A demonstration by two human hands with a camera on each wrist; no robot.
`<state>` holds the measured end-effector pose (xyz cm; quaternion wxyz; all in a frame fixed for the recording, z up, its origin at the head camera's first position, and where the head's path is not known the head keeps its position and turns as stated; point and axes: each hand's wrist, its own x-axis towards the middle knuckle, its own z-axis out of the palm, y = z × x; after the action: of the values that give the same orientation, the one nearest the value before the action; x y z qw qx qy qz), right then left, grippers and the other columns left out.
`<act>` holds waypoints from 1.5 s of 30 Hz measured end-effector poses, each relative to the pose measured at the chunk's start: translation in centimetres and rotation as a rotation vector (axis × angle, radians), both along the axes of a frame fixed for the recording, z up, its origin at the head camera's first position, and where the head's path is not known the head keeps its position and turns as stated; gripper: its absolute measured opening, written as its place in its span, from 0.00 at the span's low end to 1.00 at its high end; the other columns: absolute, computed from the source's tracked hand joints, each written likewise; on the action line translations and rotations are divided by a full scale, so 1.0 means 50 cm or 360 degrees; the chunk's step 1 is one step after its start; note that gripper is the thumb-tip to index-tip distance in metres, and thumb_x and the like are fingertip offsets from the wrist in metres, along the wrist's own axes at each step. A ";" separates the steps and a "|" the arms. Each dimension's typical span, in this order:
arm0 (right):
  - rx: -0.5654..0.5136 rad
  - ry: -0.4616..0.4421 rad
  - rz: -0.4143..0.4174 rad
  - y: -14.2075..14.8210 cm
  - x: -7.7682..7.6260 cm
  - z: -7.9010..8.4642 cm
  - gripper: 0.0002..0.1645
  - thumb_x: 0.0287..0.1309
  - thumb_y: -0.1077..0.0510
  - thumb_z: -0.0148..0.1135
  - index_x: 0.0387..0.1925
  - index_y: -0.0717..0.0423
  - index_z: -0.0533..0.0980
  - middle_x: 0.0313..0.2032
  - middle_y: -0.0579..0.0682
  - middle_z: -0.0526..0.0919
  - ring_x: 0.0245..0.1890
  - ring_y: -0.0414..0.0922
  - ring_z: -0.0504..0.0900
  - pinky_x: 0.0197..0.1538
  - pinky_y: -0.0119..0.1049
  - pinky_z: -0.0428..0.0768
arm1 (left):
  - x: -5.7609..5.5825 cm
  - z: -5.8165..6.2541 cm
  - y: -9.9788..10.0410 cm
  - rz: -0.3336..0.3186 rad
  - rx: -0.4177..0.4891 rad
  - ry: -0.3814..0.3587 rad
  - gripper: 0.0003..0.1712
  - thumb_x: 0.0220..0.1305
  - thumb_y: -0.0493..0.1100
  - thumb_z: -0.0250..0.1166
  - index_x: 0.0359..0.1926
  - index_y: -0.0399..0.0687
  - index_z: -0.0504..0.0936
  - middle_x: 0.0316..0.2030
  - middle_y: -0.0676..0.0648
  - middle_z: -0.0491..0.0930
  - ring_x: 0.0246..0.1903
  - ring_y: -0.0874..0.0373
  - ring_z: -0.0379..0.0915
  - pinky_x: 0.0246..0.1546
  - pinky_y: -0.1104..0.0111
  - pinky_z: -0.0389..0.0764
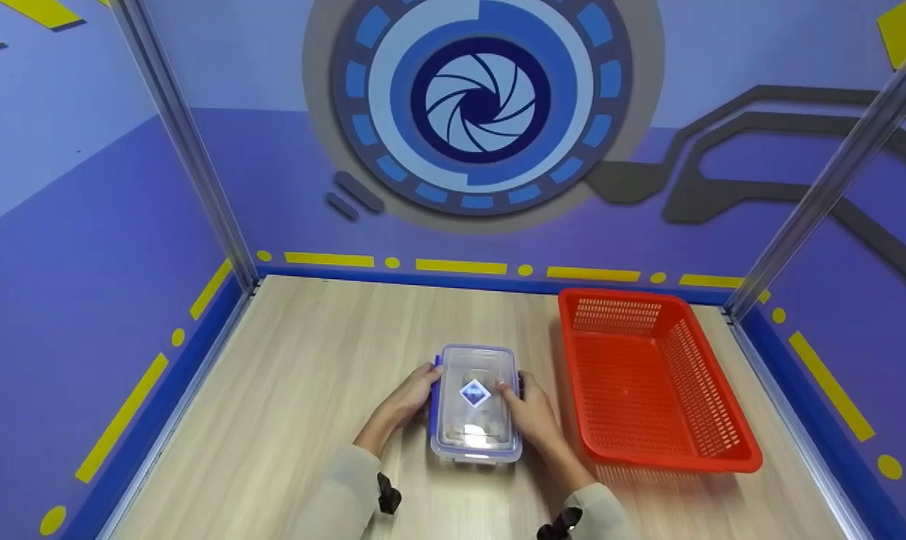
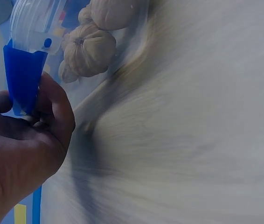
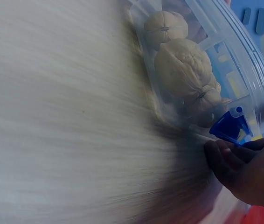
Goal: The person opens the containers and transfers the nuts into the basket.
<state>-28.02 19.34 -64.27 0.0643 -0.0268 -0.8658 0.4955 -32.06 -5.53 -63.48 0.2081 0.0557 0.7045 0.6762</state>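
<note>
A clear plastic food container (image 1: 460, 442) with a lidded top, a diamond sticker (image 1: 475, 392) and blue side clips sits over the middle of the table. Several pale, round, creased lumps (image 2: 90, 49) show through its walls. At its left side my left hand (image 1: 408, 397) pinches a blue clip (image 2: 24, 77) between thumb and fingers; this flap juts out from the rim. My right hand (image 1: 534, 416) grips the opposite side, thumb on top of the lid and fingers curled below, close to another outswung blue clip (image 3: 230, 127).
A red plastic basket (image 1: 667, 463) with perforated sides stands right of the container, beside my right hand. The wooden table (image 1: 310, 337) is bordered by blue panels (image 1: 63, 300) and metal posts (image 1: 190, 142).
</note>
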 end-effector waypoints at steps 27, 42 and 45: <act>-0.0059 -0.0012 -0.0004 -0.003 0.000 0.003 0.36 0.75 0.46 0.63 0.68 0.70 0.71 0.60 0.70 0.81 0.59 0.63 0.81 0.65 0.60 0.77 | -0.002 -0.031 -0.005 0.0029 0.0141 0.0051 0.27 0.87 0.46 0.39 0.73 0.32 0.68 0.52 0.42 0.85 0.48 0.54 0.83 0.52 0.61 0.84; -0.0026 0.0030 0.0005 -0.003 -0.001 -0.001 0.35 0.74 0.45 0.64 0.66 0.70 0.72 0.59 0.70 0.81 0.58 0.63 0.81 0.65 0.60 0.77 | 0.005 -0.026 -0.010 0.0136 -0.0003 0.0091 0.25 0.86 0.45 0.42 0.65 0.26 0.70 0.44 0.43 0.81 0.42 0.56 0.80 0.45 0.65 0.82; -0.0027 0.0031 0.0009 -0.002 0.000 0.000 0.36 0.74 0.45 0.64 0.67 0.70 0.72 0.59 0.70 0.81 0.59 0.63 0.81 0.65 0.60 0.77 | 0.007 -0.020 -0.016 0.0154 -0.0077 0.0120 0.24 0.86 0.47 0.43 0.60 0.29 0.73 0.39 0.45 0.80 0.37 0.56 0.79 0.38 0.65 0.82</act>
<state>-28.03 19.22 -64.25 0.0710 -0.0202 -0.8610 0.5032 -31.72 -6.35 -64.49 0.1497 0.0420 0.7299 0.6656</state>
